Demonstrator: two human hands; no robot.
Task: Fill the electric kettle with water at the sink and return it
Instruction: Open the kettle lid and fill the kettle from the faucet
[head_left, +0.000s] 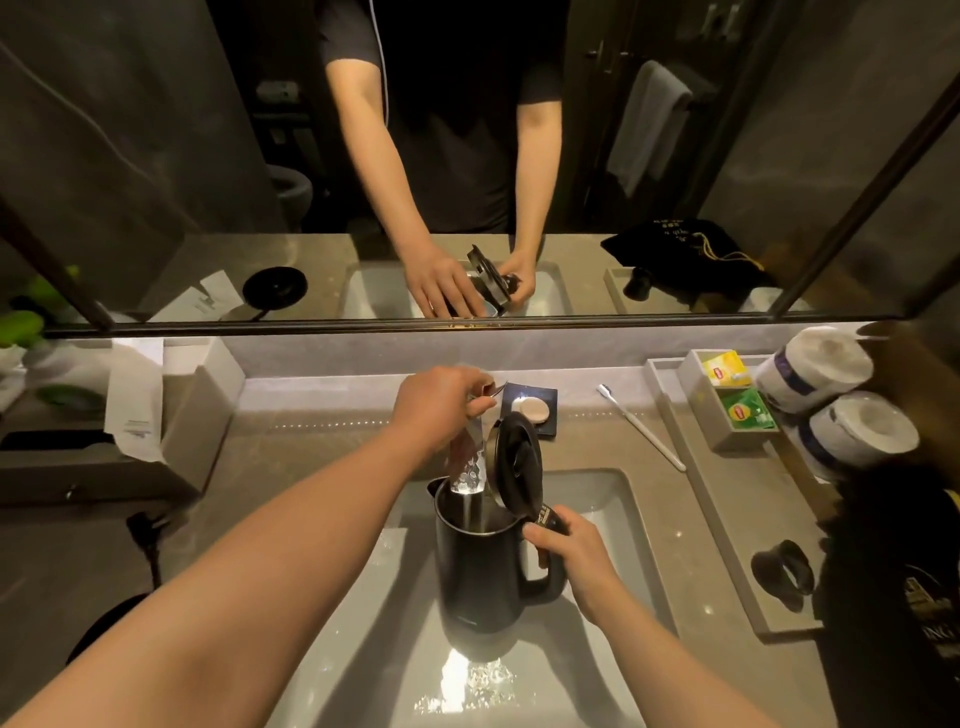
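**Kettle under running tap**

Standing upright in the sink (613, 499), near the basin's back edge: electric kettle (480, 571), black, lid (514, 460) hinged open and tilted up. Right hand (566, 551) with grip closed around the kettle handle (545, 564). Left hand (436, 405) with grip closed on the faucet lever (491, 389) at the table's back edge. Below it, the faucet spout (467, 467), with a water stream (468, 512) falling into the kettle's open mouth. Behind the basin, a soap dish (530, 408); toward the table's back right, a toothbrush (641, 428), a tea bag box (727, 395) and two paper rolls (836, 405).
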